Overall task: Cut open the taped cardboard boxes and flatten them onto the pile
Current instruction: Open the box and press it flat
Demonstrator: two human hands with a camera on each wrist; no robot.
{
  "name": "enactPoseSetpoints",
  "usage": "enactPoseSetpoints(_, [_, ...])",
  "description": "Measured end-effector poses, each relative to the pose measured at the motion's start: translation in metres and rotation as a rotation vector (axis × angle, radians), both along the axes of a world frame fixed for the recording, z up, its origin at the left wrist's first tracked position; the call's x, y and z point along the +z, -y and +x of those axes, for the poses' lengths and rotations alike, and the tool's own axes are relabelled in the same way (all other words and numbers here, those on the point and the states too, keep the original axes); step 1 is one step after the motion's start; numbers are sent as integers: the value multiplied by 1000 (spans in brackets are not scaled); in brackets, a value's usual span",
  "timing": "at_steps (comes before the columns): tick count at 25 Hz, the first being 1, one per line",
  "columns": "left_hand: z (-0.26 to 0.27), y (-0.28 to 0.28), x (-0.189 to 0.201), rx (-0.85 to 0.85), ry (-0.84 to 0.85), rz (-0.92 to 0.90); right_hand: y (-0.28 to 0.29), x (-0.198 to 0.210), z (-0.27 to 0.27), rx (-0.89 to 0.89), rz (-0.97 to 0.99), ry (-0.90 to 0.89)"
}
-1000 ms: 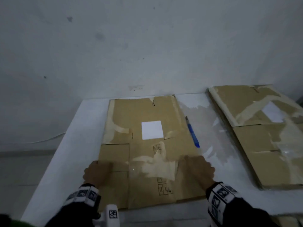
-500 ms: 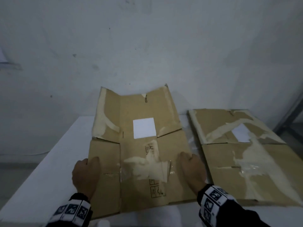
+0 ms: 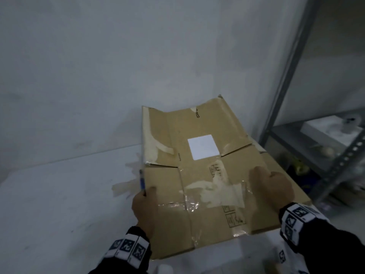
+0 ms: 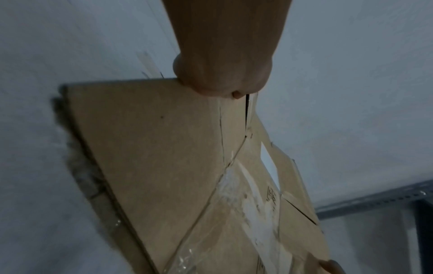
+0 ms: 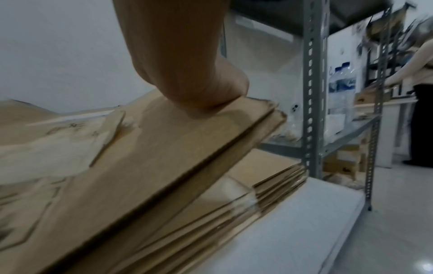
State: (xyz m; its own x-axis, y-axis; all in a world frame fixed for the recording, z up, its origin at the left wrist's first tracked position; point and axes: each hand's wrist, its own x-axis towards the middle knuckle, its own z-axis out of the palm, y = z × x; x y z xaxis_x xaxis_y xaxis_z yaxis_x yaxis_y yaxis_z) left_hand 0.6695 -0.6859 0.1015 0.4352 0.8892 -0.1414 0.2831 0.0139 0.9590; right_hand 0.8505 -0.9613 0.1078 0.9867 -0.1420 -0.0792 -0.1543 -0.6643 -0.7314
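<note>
A flattened brown cardboard box [image 3: 197, 186] with a white label and torn tape hangs tilted in the air above the pile. My left hand [image 3: 145, 206] grips its left edge, thumb on top. My right hand [image 3: 271, 186] grips its right edge. In the right wrist view the flattened cardboard box [image 5: 131, 159] sits slanted just over the pile of flat boxes [image 5: 264, 189], apart from it at the right side. The left wrist view shows the flattened cardboard box [image 4: 178, 166] held at its edge by my left hand [image 4: 220, 74]. A blue cutter [image 3: 141, 181] lies on the table beside the box's left edge.
The white table [image 3: 59, 194] stands against a pale wall. A grey metal shelf rack [image 3: 292, 62] rises at the right, with bottles [image 5: 341, 89] and boxes on it. Another person [image 5: 421, 92] stands beyond the rack.
Both hands lifted the flattened box off the table and carried it right, over the pile. The blue cutter stayed on the table, now at the box's left.
</note>
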Motion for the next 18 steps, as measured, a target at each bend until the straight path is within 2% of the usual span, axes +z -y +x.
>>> enactPoseSetpoints(3, [53, 37, -14, -68, -1, -31, 47, -7, 49, -20, -76, -52])
enactPoseSetpoints(6, [92, 58, -46, -136, -11, -28, 73, -20, 90, -24, -138, -92])
enactPoseSetpoints(10, [115, 67, -91, -123, -124, 89, 86, -46, 129, 57, -296, -184])
enactPoseSetpoints(14, [126, 63, -108, -43, -121, 182, 73, -59, 143, -72, -471, -264])
enactPoseSetpoints(18, [127, 60, -118, -5, -76, 130, 75, -73, 150, 61, -348, -318])
